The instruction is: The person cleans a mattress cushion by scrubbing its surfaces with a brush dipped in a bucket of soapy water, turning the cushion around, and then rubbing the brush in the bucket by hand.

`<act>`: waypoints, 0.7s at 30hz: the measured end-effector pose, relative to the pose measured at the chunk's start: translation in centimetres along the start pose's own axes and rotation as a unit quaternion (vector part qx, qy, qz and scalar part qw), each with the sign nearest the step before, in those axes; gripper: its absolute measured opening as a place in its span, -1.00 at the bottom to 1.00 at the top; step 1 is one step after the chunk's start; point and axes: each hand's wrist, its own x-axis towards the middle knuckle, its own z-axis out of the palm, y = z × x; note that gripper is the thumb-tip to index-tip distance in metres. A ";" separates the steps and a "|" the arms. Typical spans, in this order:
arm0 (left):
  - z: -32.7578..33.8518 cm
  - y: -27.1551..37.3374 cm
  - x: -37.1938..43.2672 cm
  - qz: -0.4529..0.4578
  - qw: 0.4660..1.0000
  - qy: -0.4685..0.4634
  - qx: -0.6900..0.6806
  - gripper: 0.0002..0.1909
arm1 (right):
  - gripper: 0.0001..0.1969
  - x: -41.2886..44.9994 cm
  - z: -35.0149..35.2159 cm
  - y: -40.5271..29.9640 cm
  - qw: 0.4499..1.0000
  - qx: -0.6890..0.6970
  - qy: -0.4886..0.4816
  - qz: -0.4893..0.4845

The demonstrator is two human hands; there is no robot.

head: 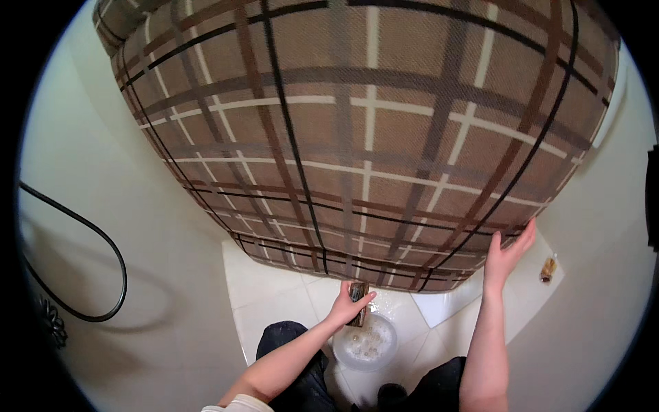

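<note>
A large plaid cushion or upholstered piece (pixel 350 154), brown with white, black and grey stripes, fills the upper middle of the view. My left hand (pixel 350 306) grips a dark brown block-shaped object (pixel 357 304), possibly a brush, just below the cushion's lower edge. My right hand (pixel 507 255) rests against the lower right edge of the cushion, fingers spread along its side. Under my left hand, a round bowl (pixel 365 342) of foamy liquid stands on the floor between my legs.
A black hose (pixel 116 257) loops along the left wall. A small brownish item (pixel 547 270) lies at the right near the wall. Wet suds (pixel 381 304) spot the tiled floor (pixel 278 314) behind the bowl. A white panel (pixel 437 306) shows beneath the cushion.
</note>
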 end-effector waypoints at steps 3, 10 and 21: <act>-1.8 -2.1 0.4 0.046 0.998 0.046 -0.024 -0.49 | -0.38 -2.8 0.8 -6.7 0.991 0.058 0.008 -0.122; 1.6 -6.5 0.9 -0.045 0.935 -0.021 -0.351 -0.66 | -0.12 -23.0 4.1 -11.6 0.795 0.007 -0.601 0.088; -4.6 -1.8 -0.7 0.048 0.921 -0.083 0.378 -0.56 | -0.06 -31.9 3.2 -4.4 0.479 -0.131 -0.864 0.081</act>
